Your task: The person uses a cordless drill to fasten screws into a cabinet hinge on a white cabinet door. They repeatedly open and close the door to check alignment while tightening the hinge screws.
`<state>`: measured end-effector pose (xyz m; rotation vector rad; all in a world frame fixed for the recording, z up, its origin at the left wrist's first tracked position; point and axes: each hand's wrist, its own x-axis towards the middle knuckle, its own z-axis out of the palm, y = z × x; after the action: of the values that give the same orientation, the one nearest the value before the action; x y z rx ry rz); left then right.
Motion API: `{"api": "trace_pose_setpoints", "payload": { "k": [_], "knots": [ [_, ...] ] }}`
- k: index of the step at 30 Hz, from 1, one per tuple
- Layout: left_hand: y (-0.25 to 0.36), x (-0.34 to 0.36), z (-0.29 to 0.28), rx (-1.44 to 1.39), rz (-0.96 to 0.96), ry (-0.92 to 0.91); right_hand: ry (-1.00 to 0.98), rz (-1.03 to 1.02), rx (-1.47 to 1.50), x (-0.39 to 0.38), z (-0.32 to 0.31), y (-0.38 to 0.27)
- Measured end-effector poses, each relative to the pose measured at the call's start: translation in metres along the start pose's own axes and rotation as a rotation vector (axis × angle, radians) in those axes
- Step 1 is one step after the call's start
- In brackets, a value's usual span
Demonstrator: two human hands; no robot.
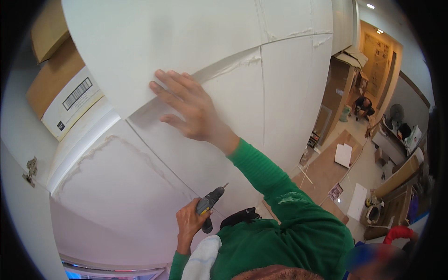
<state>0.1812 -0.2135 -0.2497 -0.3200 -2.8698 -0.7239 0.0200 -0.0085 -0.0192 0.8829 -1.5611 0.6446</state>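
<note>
My right hand (191, 109) reaches up with its fingers stretched out, at the lower edge of a white cabinet door (186, 32). The fingertips lie on or very close to that door; its lower edge stands out from the white panel (238, 102) below. My left hand (188, 218) is wrapped round a grey and black cordless drill (211, 200), lower down in front of the panels. A thin bit points up and to the right from the drill, apart from any surface. Its trigger is hidden by my fingers.
Cardboard boxes (74, 102) sit in the opening at upper left. A metal hinge (31, 171) is on the white door at far left. One person (363, 107) crouches far off near a doorway; another person's red sleeve (400, 234) shows at lower right. Boards (343, 155) lie on the floor.
</note>
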Motion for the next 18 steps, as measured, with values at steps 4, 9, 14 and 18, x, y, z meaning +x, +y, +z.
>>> {"api": "trace_pose_setpoints", "payload": {
  "k": [4,9,14,18],
  "knots": [
    [-0.002,-0.002,0.015,-0.013,-0.04,0.014,-0.028,0.019,-0.006,-0.001,0.019,0.013],
    [-0.009,0.001,0.03,-0.029,-0.102,-0.017,-0.054,0.008,-0.077,-0.005,0.031,0.022],
    [-0.008,0.003,0.035,-0.05,-0.125,0.0,0.243,0.169,-0.159,-0.012,-0.014,0.083],
    [-0.007,0.002,0.04,-0.06,-0.176,-0.021,0.361,0.342,-0.336,-0.015,-0.05,0.171]
  ]
}}
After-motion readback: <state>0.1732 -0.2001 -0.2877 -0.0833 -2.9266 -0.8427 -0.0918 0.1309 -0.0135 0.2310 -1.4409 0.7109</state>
